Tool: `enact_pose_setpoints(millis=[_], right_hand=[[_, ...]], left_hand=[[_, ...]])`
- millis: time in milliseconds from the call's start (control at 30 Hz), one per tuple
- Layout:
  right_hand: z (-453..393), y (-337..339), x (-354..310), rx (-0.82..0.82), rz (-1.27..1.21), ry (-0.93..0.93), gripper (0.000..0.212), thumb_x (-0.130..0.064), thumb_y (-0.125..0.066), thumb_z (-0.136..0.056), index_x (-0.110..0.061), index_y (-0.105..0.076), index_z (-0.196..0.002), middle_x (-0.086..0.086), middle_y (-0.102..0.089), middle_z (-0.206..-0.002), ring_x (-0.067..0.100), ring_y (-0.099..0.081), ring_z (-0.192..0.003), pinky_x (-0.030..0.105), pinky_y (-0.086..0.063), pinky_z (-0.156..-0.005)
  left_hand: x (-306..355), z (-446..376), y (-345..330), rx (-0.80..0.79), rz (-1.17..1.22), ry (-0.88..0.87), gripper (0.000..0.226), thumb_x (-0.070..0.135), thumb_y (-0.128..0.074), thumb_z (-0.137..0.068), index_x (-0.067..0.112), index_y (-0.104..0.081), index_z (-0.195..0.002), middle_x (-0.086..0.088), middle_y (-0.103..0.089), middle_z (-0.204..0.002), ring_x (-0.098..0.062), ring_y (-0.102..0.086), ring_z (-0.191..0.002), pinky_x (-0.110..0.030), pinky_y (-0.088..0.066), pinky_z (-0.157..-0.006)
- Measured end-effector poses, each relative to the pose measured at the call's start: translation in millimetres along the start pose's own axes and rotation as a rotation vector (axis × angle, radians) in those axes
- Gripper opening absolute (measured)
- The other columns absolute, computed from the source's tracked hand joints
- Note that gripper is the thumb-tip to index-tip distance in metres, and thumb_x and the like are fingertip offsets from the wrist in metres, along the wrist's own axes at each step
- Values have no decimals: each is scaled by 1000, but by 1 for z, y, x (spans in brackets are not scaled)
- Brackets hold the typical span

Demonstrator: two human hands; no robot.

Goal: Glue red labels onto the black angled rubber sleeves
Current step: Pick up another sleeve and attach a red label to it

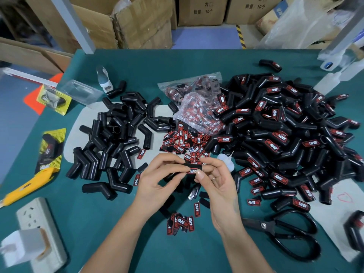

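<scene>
Head view: both hands meet above the green table point(197, 56), just below the loose labels point(185, 140). The left hand point(157, 180) and the right hand point(214, 178) grasp one black sleeve point(192, 166) between them, each pinching an end with thumb and curled fingers, so the sleeve spans the gap between the fingertips and lies roughly level. A red label point(192, 171) sits on its near side, right between the two thumbs; whether it is stuck down I cannot tell. The rest of the sleeve drops behind the left palm and is mostly hidden.

Left of the hands lies a heap of bare sleeves point(118, 138) on a pale sheet. Right of them spreads a larger heap of labelled sleeves point(285, 131). Between the heaps, beyond the hands, lies a clear bag point(197, 103) of labels. A small glue bottle point(226, 160) lies just beyond the right hand, touching the labelled heap. A small cluster of labels point(181, 222) lies between the forearms. Black scissors point(285, 233) lie at the near right, a yellow knife point(27, 186) and a power strip point(39, 229) at the near left.
</scene>
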State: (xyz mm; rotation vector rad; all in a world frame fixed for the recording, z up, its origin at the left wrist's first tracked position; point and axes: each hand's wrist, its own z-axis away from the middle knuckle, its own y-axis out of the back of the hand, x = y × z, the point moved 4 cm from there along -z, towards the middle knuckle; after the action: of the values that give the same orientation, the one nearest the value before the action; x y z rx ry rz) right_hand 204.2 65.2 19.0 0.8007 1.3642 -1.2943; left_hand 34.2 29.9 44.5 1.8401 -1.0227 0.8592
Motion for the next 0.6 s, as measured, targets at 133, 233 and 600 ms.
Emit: enact_pose_setpoints(millis=[133, 233, 600], right_hand=[[6, -1, -6, 61, 38, 101, 18, -33, -62, -102, -28, -71, -117, 7, -73, -103, 21, -72, -94, 28, -56, -89], [6, 1, -7, 115, 87, 149, 13, -25, -56, -105, -23, -68, -112, 12, -66, -90, 20, -70, -84, 32, -60, -81], [-1, -4, -5, -14, 137, 40, 5, -27, -77, -89, -25, -80, -87, -2, -63, -91, 10, -65, -79, 26, -59, -71]], left_hand=[[-5, 2, -3, 35, 132, 134, 9, 17, -74, -93, 18, -78, -101, 1, -64, -110, -26, -67, -104, -43, -56, -93], [-7, 4, -6, 68, 285, 211, 9, 15, -70, -93, 12, -74, -101, -1, -60, -109, -26, -67, -96, -49, -63, -81], [-7, 3, -7, -85, 167, 168, 23, 15, -66, -99, 15, -80, -117, -3, -56, -112, -27, -64, -98, -46, -60, -85]])
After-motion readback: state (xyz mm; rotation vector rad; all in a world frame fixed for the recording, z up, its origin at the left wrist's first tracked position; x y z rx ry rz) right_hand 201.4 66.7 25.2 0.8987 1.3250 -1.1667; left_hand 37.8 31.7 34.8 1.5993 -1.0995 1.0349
